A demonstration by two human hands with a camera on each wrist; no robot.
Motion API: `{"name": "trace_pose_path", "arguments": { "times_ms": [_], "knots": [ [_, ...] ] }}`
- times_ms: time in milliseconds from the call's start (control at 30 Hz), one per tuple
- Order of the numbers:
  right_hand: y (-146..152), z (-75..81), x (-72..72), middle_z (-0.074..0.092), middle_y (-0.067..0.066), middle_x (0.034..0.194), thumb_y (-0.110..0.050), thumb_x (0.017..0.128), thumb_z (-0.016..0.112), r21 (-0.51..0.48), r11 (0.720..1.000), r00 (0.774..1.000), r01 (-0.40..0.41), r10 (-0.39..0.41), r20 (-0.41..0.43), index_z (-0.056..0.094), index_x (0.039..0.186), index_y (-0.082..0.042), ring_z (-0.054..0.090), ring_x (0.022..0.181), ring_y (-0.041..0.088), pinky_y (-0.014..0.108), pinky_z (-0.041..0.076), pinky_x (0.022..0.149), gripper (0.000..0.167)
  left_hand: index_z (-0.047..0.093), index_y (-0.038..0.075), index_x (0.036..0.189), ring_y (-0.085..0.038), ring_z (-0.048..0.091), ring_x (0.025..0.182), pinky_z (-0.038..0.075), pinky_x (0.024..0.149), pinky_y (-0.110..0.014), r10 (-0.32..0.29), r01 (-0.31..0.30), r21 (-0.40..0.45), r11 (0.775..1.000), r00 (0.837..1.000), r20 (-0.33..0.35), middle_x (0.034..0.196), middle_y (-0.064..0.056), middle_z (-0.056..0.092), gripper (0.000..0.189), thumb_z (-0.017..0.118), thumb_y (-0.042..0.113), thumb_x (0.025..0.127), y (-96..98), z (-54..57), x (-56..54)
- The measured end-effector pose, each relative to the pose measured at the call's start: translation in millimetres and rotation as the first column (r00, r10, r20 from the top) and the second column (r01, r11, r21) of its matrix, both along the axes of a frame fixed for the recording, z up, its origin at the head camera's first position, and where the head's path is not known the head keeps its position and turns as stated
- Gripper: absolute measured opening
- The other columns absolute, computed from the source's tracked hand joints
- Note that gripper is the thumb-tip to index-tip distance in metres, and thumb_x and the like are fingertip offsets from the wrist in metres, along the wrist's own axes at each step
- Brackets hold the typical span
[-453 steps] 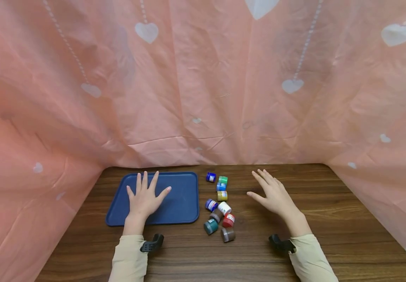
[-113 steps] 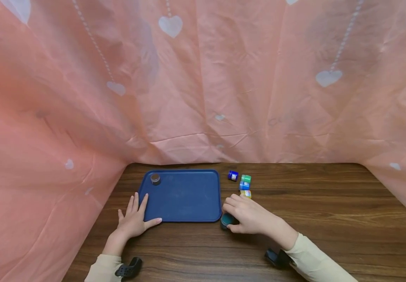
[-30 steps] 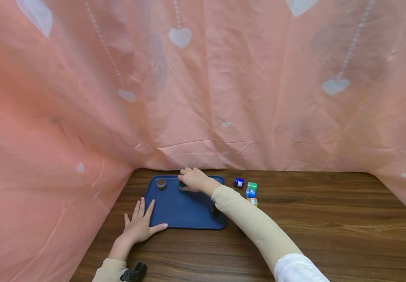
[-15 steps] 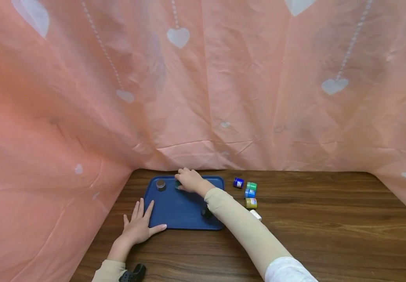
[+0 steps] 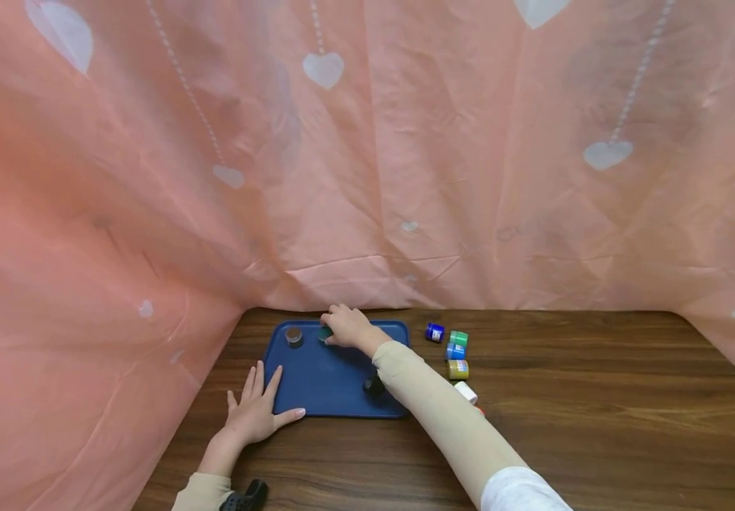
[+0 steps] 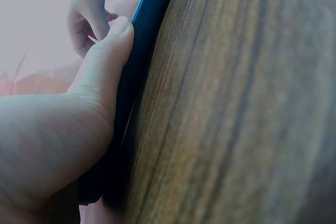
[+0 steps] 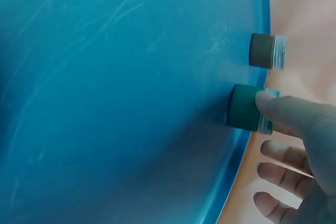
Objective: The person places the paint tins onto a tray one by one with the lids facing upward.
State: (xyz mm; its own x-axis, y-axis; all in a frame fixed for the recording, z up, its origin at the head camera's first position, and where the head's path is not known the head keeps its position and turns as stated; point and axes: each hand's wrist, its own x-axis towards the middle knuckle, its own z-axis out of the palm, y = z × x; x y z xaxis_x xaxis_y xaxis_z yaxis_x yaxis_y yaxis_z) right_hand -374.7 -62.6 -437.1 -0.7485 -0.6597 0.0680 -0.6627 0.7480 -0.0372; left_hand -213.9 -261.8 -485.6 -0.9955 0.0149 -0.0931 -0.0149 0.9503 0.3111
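Observation:
My right hand (image 5: 348, 328) reaches over the far part of the blue tray (image 5: 325, 383). Thumb and fingers pinch the upper part of a teal paint jar (image 7: 244, 107), which stands upright on the tray; the other fingers hang loosely beside it. Left of it, a small gap away, is a brown paint jar (image 7: 261, 51), also upright near the tray's far edge. At the tray's front left corner my left hand (image 5: 254, 411) rests with fingers spread, its thumb (image 6: 107, 53) along the front rim.
Right of the tray on the wooden table (image 5: 584, 397) lie a dark blue jar (image 5: 435, 332), a green jar (image 5: 459, 338), a light blue jar (image 5: 455, 351), a yellow jar (image 5: 458, 369) and a white jar (image 5: 466, 392). My right sleeve (image 5: 438, 411) hides part of that area.
Since the first frame a brown jar has come onto the tray. The right hand has carried the teal jar from the tray's right side to beside it, shifting slightly left in the last second.

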Motion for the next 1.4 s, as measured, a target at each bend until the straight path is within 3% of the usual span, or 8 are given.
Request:
{"name": "trace_pose_path", "arguments": {
  "times_ms": [167,533,833,1133,1400],
  "knots": [
    [8.6,-0.3,-0.3,0.060,0.002,0.118,-0.042,0.090,0.068,-0.043,0.999,0.999,0.011,-0.009,0.051,0.061,0.131,-0.020,0.057,0.108,0.019,0.037,0.050,0.092,0.047,0.021,0.014,0.157,-0.047,-0.001,0.150,0.003,0.103,-0.082,0.001,-0.001,0.008,1.000,1.000,0.001,0.162,-0.027,-0.002,0.108,0.059,0.076,0.077,1.8,0.7,1.9],
    [25.9,8.0,6.6,0.060,0.004,0.125,-0.040,0.090,0.069,-0.040,0.999,0.999,-0.024,0.025,0.025,0.061,0.130,-0.019,0.057,0.115,0.023,0.040,0.050,0.094,0.046,0.020,0.014,0.157,-0.046,-0.002,0.150,0.001,0.103,-0.082,0.006,-0.005,0.014,1.000,1.000,-0.003,0.162,-0.026,-0.002,0.109,0.060,0.075,0.077,1.4,1.5,0.2],
    [46.7,15.0,24.2,0.063,0.004,0.118,-0.039,0.089,0.070,-0.041,0.996,0.997,-0.078,0.077,-0.021,0.066,0.124,-0.018,0.058,0.110,0.024,0.041,0.050,0.089,0.042,0.019,0.016,0.157,-0.045,-0.002,0.150,0.001,0.104,-0.082,0.003,-0.003,0.013,1.000,1.000,0.000,0.162,-0.026,-0.002,0.109,0.058,0.077,0.076,4.2,-3.0,-4.5],
    [70.5,16.1,40.7,0.064,0.006,0.117,-0.034,0.088,0.072,-0.136,0.985,0.993,-0.108,0.102,-0.053,0.068,0.121,-0.014,0.058,0.108,0.026,0.042,0.049,0.085,0.039,0.019,0.015,0.157,-0.045,-0.002,0.150,0.001,0.104,-0.081,0.000,0.000,0.027,1.000,1.000,0.005,0.162,-0.026,-0.002,0.108,0.060,0.075,0.077,7.9,3.7,-2.3],
    [90.4,23.0,58.3,0.065,0.006,0.116,-0.035,0.086,0.073,-0.141,0.984,0.991,-0.111,0.098,-0.094,0.068,0.120,-0.014,0.058,0.106,0.024,0.042,0.049,0.083,0.040,0.019,0.015,0.157,-0.045,-0.001,0.150,0.001,0.105,-0.081,-0.007,0.007,0.029,1.000,1.000,-0.008,0.163,-0.025,-0.001,0.108,0.061,0.074,0.077,7.3,3.0,-2.0]
  ]
}}
